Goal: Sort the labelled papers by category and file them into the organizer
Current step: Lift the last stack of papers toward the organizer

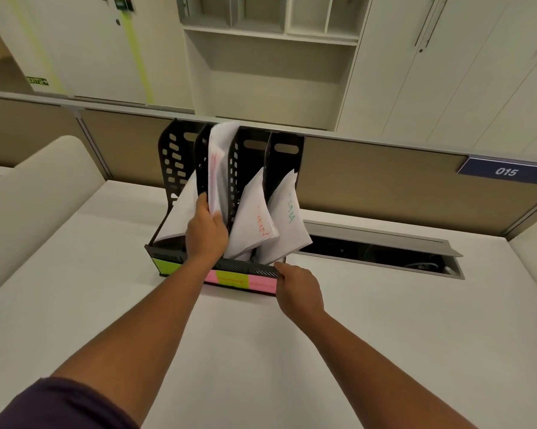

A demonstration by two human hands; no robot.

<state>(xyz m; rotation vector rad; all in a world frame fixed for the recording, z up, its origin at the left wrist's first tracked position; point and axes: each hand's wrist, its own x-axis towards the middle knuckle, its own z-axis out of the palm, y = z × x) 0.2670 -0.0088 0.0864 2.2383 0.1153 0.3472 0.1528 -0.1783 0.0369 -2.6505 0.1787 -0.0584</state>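
Observation:
A black perforated organizer (174,162) with several upright slots stands on the white desk against the partition. Green and pink sticky labels (230,278) run along its front base. My left hand (205,230) grips a stack of white papers (219,162) with red writing, held upright in the second slot from the left. White sheets lean in the leftmost slot (179,218). Papers with orange writing (254,218) and green writing (287,212) lean out of the two right slots. My right hand (298,286) holds the organizer's front right corner.
The white desk (106,305) spreads in front of the organizer. An open cable trough (381,255) with a raised grey lid lies to its right. A beige partition (384,181) with a blue "015" plate (505,171) backs the desk. A rounded cream panel (28,196) stands at left.

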